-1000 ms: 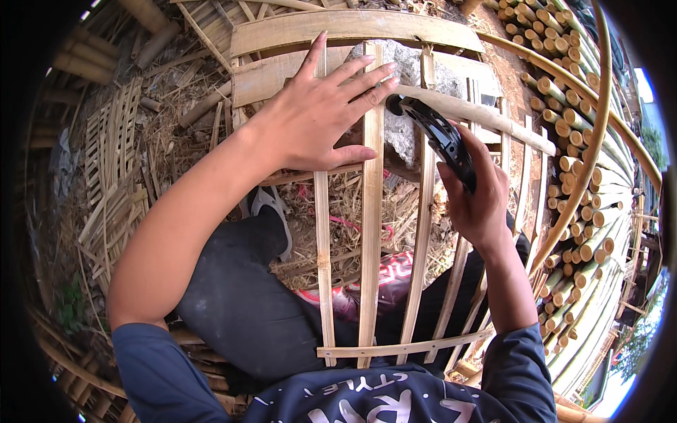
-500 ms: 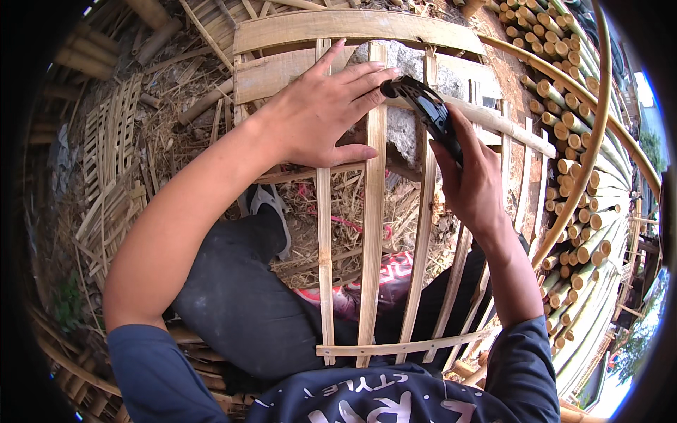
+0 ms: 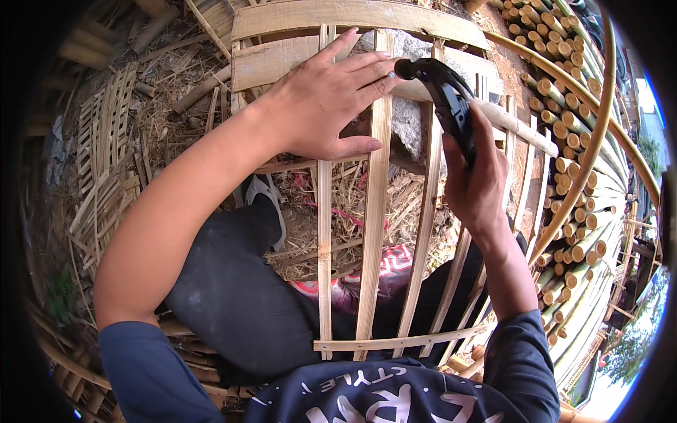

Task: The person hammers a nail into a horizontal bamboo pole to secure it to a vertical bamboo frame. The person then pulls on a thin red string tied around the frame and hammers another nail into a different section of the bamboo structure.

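Observation:
Over the upper part of a frame of pale bamboo slats, my left hand (image 3: 328, 102) lies palm down with its fingers spread, across two long slats. Its thumb rests by the middle slat (image 3: 374, 204). A tiny shiny spot shows by its fingertips, too small to name. My right hand (image 3: 476, 176) is closed around a black hammer-headed hand tool (image 3: 451, 106). The tool's round head is close to my left fingertips, over a round bamboo crosspiece (image 3: 518, 127). A thin crossbar (image 3: 402, 346) joins the slats' near ends, by my shirt.
Under the frame's far end is a rough grey stone block (image 3: 405, 127), with flat boards (image 3: 352, 20) beyond it. Cut bamboo poles (image 3: 585, 211) are stacked at right. Woven bamboo pieces (image 3: 106, 134) lie at left. Straw and scraps (image 3: 338, 190) cover the ground between my legs.
My right hand and the tool have shifted slightly right, and the tool's head is a little farther from my left fingertips. My left hand stays spread over the slats.

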